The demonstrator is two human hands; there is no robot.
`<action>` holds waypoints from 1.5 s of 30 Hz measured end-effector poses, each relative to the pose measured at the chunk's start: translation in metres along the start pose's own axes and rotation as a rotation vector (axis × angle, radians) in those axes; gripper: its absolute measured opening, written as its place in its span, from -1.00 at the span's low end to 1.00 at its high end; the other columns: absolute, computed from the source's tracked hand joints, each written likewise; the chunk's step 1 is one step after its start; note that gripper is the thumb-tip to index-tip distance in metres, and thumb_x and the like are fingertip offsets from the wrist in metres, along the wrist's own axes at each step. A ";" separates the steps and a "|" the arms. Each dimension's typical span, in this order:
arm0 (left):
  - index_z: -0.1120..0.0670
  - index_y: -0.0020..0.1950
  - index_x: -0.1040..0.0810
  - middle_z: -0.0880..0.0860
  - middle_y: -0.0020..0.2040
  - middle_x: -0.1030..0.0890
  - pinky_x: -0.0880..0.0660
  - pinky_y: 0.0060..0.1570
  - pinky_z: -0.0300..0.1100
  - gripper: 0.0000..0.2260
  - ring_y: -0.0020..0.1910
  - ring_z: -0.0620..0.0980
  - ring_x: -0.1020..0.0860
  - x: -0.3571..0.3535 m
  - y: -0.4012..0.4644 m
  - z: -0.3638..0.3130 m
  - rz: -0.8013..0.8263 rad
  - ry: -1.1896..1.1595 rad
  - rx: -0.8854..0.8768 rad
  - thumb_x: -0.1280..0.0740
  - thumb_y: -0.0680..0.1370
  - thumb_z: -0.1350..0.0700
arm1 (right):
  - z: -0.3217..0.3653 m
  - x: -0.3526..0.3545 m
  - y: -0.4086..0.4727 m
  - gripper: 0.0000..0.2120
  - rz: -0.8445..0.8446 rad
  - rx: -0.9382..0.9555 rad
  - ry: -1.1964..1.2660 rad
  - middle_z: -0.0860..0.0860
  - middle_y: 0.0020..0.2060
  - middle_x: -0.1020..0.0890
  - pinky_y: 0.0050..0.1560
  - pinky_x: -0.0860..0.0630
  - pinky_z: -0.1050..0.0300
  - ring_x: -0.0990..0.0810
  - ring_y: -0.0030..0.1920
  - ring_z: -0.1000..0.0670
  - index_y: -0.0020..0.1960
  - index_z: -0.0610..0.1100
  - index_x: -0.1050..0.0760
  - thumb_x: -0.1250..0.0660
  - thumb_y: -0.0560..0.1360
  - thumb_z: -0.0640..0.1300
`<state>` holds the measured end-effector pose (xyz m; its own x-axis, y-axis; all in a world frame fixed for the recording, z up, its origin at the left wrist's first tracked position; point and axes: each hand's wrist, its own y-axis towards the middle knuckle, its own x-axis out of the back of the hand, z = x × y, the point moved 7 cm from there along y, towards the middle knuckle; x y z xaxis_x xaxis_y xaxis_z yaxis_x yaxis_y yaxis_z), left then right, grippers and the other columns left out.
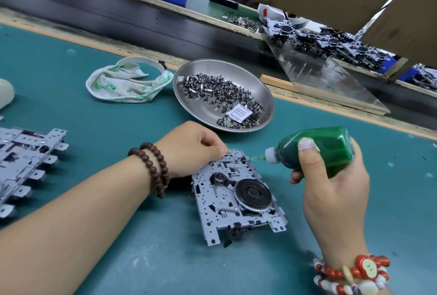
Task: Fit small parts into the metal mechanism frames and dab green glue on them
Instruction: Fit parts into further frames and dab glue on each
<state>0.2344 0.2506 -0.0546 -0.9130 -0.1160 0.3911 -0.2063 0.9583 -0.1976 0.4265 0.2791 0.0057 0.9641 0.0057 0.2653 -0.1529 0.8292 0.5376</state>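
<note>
A metal frame (236, 196) lies flat on the green table (94, 96), low in the middle of the picture. It has many little holes and a round black wheel (254, 194) on top.

The left hand (191, 148) comes in from the lower left. Its fingers are curled, and the fingertips press on the top left corner of the frame. I cannot tell if they pinch a small part there. A brown bead bracelet (153, 168) goes around that wrist.

The right hand (331, 176) is on the right side of the picture. It grips a green glue bottle (319, 150), with the thumb across the front. The bottle lies sideways. Its white cap and thin green tip (257, 158) point left, and the tip is just beside the top right edge of the frame. A red and white bracelet (354, 273) is on that wrist.

Above the hands, in the middle, sits a shiny round metal dish (186, 81). It holds a heap of tiny dark parts (212, 89) and a small white paper packet (240, 113).

To the left of the dish lies a white rag (120, 86) with green stains.

At the left edge, more metal frames (26, 157) lie in a row.

At the top right, a clear slanted board (316, 74) leans down toward the table.
</note>
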 end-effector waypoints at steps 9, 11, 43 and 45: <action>0.05 -0.15 -0.67 -0.04 -0.15 -0.69 -0.53 0.10 -0.10 -0.88 -0.07 -0.06 -0.62 0.000 0.000 0.001 0.003 -0.007 0.003 -0.34 0.51 0.10 | -0.002 0.002 0.001 -0.82 -0.011 -0.009 0.009 0.16 -0.30 -0.62 -0.39 -0.49 0.27 -0.55 -0.46 0.12 -0.13 0.07 -0.41 -0.27 0.38 0.15; 0.04 -0.15 -0.67 -0.05 -0.15 -0.69 -0.53 0.10 -0.11 -0.88 -0.07 -0.06 -0.62 0.000 0.000 0.001 0.004 -0.007 0.005 -0.34 0.52 0.10 | -0.002 0.002 0.001 -0.81 -0.016 -0.011 0.018 0.13 -0.29 -0.62 -0.40 -0.49 0.29 -0.55 -0.46 0.12 -0.13 0.06 -0.42 -0.28 0.38 0.15; 0.02 -0.17 -0.66 -0.06 -0.16 -0.69 -0.54 0.08 -0.08 -0.88 -0.09 -0.06 -0.63 -0.001 -0.002 -0.001 0.011 -0.006 -0.024 -0.34 0.51 0.10 | -0.006 0.001 0.000 -0.88 -0.013 -0.059 0.060 0.16 -0.32 -0.62 -0.43 -0.47 0.31 -0.52 -0.50 0.14 -0.14 0.03 -0.42 -0.31 0.42 0.05; 0.01 -0.17 -0.66 -0.06 -0.15 -0.68 -0.54 0.07 -0.11 -0.88 -0.08 -0.07 -0.63 -0.001 -0.001 -0.002 0.008 0.002 -0.030 -0.34 0.51 0.10 | -0.005 0.001 0.000 -0.84 -0.012 -0.062 0.055 0.16 -0.32 -0.62 -0.43 -0.47 0.31 -0.52 -0.50 0.14 -0.13 0.03 -0.42 -0.31 0.40 0.09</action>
<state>0.2359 0.2498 -0.0529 -0.9141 -0.1076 0.3910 -0.1882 0.9666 -0.1739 0.4281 0.2820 0.0019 0.9765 0.0252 0.2138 -0.1294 0.8625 0.4893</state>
